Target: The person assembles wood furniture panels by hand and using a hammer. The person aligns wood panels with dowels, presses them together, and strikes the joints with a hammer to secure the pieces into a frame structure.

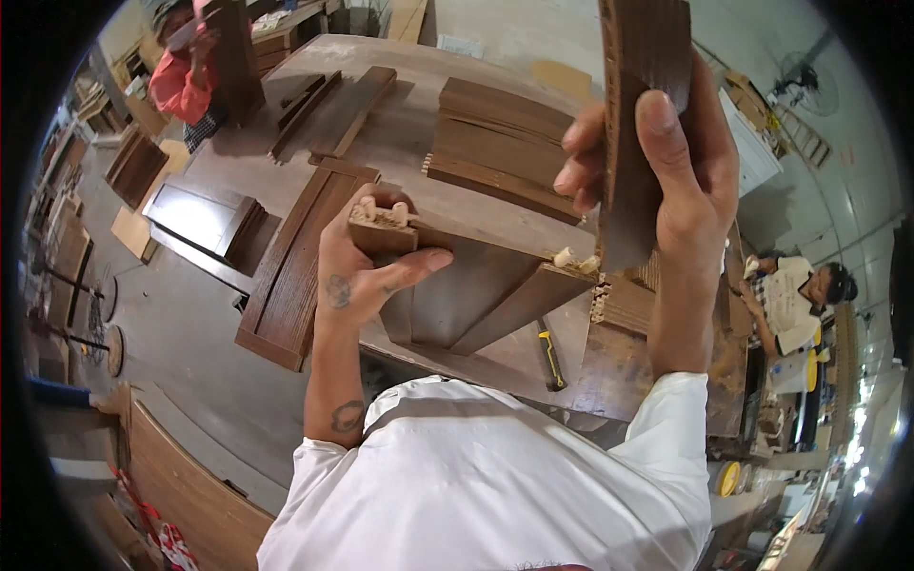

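Observation:
My left hand [357,257] is closed round one corner of a dark brown wooden door panel [490,285]. Pale dowels [386,209] stick out of its raised end by my fingers, and another dowel [565,256] shows at the opposite corner. My right hand [690,176] grips a dark brown wooden rail [628,214], held upright with the thumb across its face. The rail's lower end is close to the panel's right corner; whether they touch I cannot tell.
A brown framed door [309,262], stacked boards [500,143] and a black and yellow utility knife [550,357] lie on the worktable [333,52]. One person [181,81] holds a board at far left; another person [800,300] works at right.

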